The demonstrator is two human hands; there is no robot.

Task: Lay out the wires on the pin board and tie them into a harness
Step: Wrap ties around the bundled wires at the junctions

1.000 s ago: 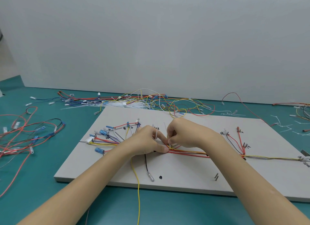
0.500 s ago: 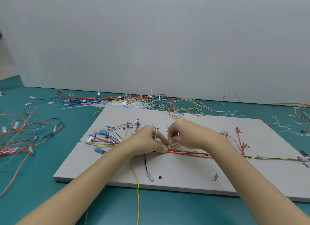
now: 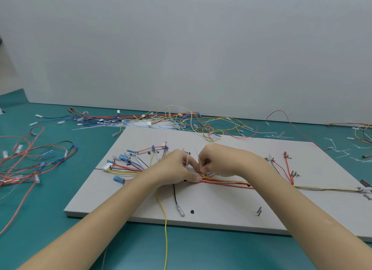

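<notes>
Two hands meet over the flat white pin board — left hand pinching the red-and-yellow wire bundle, right hand fingers gripping a thin white cable tie. The tying step seems under way; next, the tie likely needs cinching snug around the bundle.

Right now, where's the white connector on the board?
In the head view the white connector lies near the board's left edge, at the end of the fanned wires, left of the left hand.

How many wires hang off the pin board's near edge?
1: a thin yellow wire runs from under the left hand over the white pin board edge. The short black wire ends on the board.
</notes>
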